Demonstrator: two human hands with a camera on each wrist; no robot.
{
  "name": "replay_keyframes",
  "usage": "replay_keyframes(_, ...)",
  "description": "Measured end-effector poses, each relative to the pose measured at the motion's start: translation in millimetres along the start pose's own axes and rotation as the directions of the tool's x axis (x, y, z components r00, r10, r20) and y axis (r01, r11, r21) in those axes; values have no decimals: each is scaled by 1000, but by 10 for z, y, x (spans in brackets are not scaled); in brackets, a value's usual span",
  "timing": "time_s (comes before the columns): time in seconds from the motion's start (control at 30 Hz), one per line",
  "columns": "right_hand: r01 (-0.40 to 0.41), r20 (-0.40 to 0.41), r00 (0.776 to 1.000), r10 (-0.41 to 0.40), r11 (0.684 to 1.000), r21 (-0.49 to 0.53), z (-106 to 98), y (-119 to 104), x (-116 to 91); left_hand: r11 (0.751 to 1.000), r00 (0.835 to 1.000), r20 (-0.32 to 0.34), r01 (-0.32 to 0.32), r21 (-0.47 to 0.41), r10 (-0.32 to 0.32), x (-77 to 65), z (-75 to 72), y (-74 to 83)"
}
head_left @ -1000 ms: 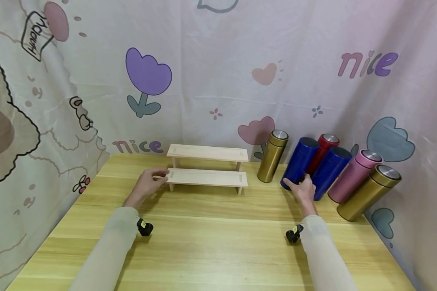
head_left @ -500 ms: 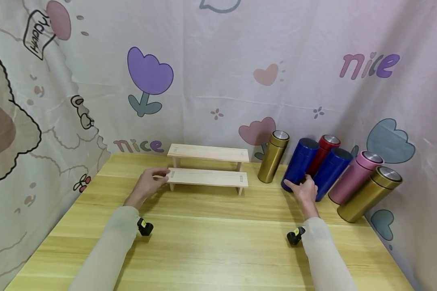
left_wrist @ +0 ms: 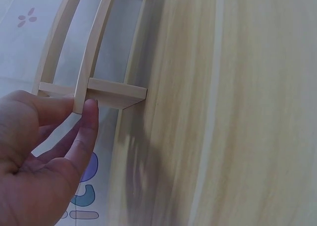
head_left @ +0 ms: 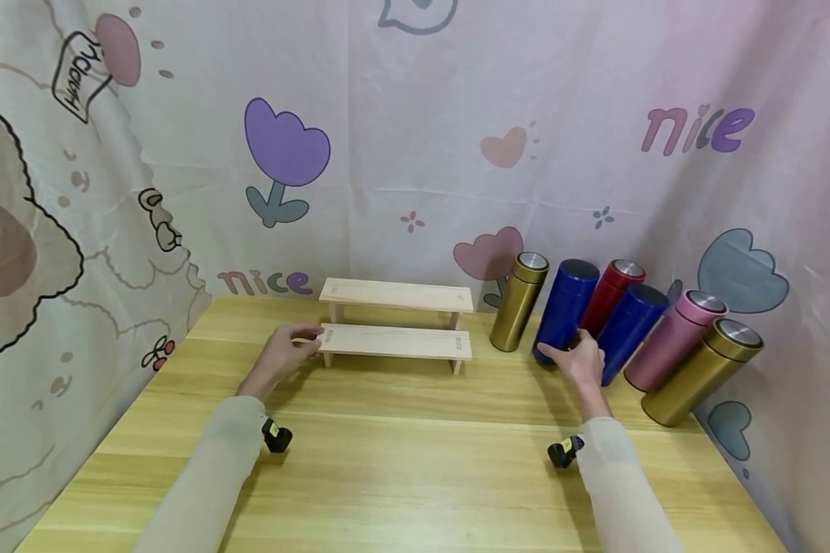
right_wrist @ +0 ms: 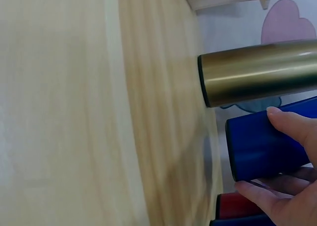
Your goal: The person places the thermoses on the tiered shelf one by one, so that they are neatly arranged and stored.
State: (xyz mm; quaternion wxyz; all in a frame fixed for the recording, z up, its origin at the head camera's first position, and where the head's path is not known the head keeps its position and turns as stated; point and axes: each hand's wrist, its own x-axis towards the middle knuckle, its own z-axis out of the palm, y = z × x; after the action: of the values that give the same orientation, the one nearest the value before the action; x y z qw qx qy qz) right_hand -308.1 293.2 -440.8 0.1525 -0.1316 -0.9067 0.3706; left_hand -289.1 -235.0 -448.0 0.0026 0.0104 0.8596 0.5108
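Observation:
My left hand pinches the left end of the lower board of a two-step wooden rack. The left wrist view shows thumb and fingers on either side of that board's end. My right hand grips the lower part of a blue thermos flask, thumb on its near side and fingers behind. In the right wrist view the blue flask leans at an angle to the gold flask beside it. A red flask and a second blue flask stand close to its right.
A gold flask stands between the rack and the gripped flask. Farther right are a pink flask and another gold flask. A printed cloth hangs behind the wooden table.
The gripped blue flask has shifted slightly left and stands straighter, widening its gap from the other blue flask. The left hand keeps its place on the rack; the head view shifts a little.

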Motion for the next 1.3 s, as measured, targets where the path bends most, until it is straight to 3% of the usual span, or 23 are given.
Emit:
replay_keyframes(0.3,0,65,998,-1,1000,13,-65,-77,-64,1000,1000,2,0,-10,0,-3,27,-28)
replay_keyframes(0.9,67,73,995,-70,997,42,-364,-402,-124,1000,1000,-1,5,-20,-5,32,7,-44)
replay_keyframes(1.3,95,189,975,-118,987,126,-493,-674,-202,1000,1000,-9,10,-9,-10,25,9,-40)
